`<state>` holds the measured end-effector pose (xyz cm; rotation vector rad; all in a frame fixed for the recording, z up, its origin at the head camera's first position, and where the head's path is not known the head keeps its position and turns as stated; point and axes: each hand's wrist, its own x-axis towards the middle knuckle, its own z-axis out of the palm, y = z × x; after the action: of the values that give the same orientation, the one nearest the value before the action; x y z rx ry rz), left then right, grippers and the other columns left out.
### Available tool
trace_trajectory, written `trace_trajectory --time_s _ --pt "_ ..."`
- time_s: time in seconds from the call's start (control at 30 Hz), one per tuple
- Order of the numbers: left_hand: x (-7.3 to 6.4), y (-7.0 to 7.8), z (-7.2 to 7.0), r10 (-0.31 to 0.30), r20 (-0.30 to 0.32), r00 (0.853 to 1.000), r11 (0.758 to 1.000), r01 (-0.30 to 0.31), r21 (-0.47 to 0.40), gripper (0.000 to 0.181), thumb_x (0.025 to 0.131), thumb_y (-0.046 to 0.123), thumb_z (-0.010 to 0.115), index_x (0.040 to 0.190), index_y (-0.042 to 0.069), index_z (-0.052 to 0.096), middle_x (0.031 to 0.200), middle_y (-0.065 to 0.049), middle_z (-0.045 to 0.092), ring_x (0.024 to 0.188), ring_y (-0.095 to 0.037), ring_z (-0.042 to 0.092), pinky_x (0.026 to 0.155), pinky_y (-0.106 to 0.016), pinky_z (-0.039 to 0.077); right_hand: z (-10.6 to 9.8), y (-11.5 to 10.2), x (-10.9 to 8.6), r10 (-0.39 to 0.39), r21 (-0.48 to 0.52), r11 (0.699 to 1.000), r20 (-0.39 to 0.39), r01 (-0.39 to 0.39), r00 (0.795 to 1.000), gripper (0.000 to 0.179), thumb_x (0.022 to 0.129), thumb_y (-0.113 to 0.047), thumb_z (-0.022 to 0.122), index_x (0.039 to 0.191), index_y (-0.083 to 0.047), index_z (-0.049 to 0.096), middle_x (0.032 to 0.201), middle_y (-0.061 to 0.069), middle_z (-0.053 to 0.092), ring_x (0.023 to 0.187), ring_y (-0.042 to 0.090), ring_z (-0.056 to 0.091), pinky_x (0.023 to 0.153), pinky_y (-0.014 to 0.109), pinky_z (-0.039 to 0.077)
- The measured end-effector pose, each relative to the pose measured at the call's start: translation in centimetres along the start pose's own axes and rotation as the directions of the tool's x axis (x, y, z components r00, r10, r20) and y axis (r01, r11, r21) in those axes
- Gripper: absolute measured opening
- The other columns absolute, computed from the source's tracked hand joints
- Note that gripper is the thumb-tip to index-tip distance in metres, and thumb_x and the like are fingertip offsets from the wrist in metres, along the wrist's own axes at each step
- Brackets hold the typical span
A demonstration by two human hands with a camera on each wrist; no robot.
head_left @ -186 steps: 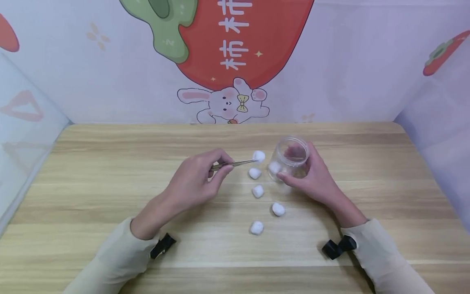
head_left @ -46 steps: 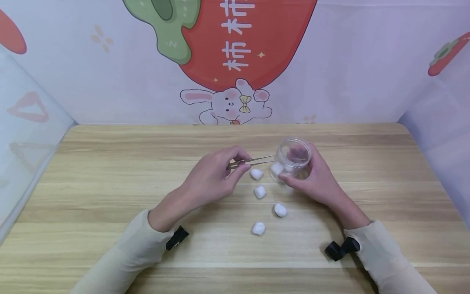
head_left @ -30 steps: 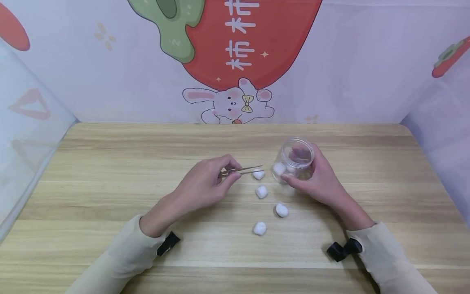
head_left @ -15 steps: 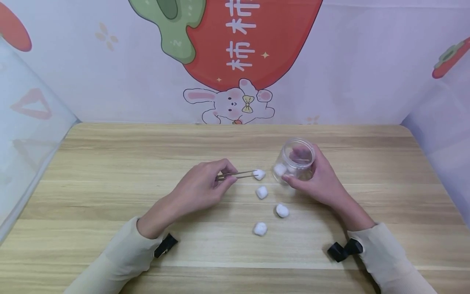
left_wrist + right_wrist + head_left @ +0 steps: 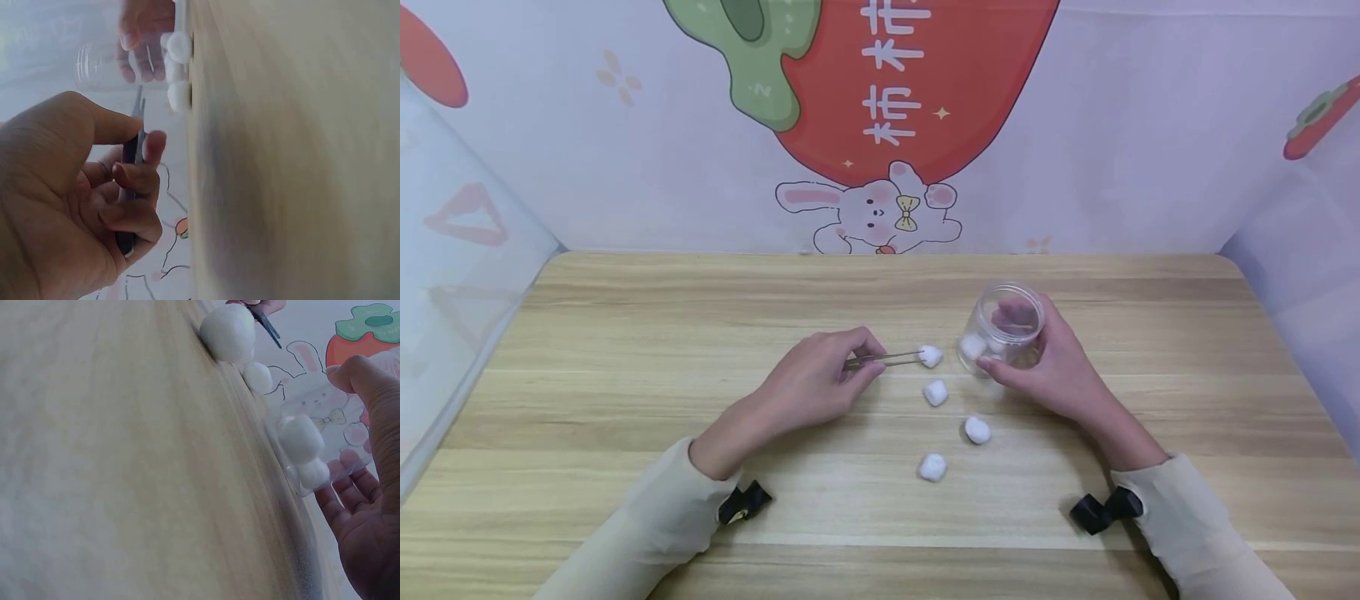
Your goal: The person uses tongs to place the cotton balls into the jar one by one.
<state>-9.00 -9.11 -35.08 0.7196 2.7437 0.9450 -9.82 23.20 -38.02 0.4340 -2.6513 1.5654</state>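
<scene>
My left hand (image 5: 812,379) pinches a pair of tweezers (image 5: 899,355) between thumb and fingers. The slightly parted tips of the tweezers reach the left side of a white cotton ball (image 5: 932,357); whether they squeeze it I cannot tell. Around a clear jar (image 5: 976,327), lidless and slightly tilted, my right hand (image 5: 1060,371) curls its thumb and fingers. Cotton balls (image 5: 300,439) lie at the bottom of the jar in the right wrist view. The left wrist view shows the dark tweezers (image 5: 130,150) in the fingers, pointing toward the jar.
Three more cotton balls, an upper one (image 5: 936,392), a right one (image 5: 977,430) and a near one (image 5: 932,467), lie on the wooden table (image 5: 625,333). A printed cloth (image 5: 1075,125) stands behind the table's far edge.
The cotton ball held in the tweezers earlier is now in the jar. The tweezers have drawn back from the jar and come down to another ball. My right hand stays about the jar.
</scene>
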Motion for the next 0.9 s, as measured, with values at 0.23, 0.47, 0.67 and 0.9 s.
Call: trace_trajectory --time_s 0.23,0.47,0.67,0.9 --pt "0.4 -0.4 0.6 0.013 -0.007 1.000 1.000 -0.013 0.018 0.014 0.103 0.024 0.070 0.115 0.017 0.073 0.097 0.005 0.077 0.056 -0.005 0.043 0.059 -0.026 0.041 0.0 0.1 0.0 -0.004 0.002 1.000 -0.001 0.004 1.000 0.076 0.081 -0.005 0.088 0.145 -0.003 0.047 0.134 0.016 0.064 0.122 -0.003 0.056 0.107 0.008 0.038" --pt "0.9 -0.4 1.1 0.013 -0.021 1.000 0.999 -0.012 0.044 0.014 0.103 0.024 0.070 0.114 0.016 0.074 0.104 0.003 0.080 0.080 -0.009 0.067 0.078 -0.033 0.056 0.0 0.2 0.0 -0.003 0.002 1.000 0.002 0.003 1.000 0.076 0.082 -0.005 0.088 0.145 -0.004 0.047 0.134 0.015 0.064 0.122 -0.003 0.056 0.108 0.008 0.038" --pt "1.1 -0.3 1.5 -0.008 -0.012 1.000 0.998 0.009 0.060 0.015 0.103 0.025 0.069 0.114 0.016 0.074 0.112 0.000 0.081 0.101 -0.015 0.075 0.089 -0.040 0.059 0.0 0.3 0.0 -0.002 0.005 1.000 0.000 0.002 1.000 0.075 0.082 -0.005 0.088 0.145 -0.004 0.047 0.133 0.015 0.064 0.121 -0.001 0.057 0.107 0.008 0.038" --pt "1.3 -0.3 1.6 -0.037 0.000 0.999 0.996 0.037 0.082 0.015 0.103 0.024 0.069 0.114 0.015 0.075 0.114 0.000 0.081 0.102 -0.016 0.074 0.089 -0.041 0.059 0.0 0.3 0.1 -0.002 0.002 1.000 -0.001 0.002 1.000 0.074 0.082 -0.006 0.088 0.144 -0.004 0.047 0.133 0.015 0.064 0.121 -0.001 0.057 0.107 0.008 0.039"
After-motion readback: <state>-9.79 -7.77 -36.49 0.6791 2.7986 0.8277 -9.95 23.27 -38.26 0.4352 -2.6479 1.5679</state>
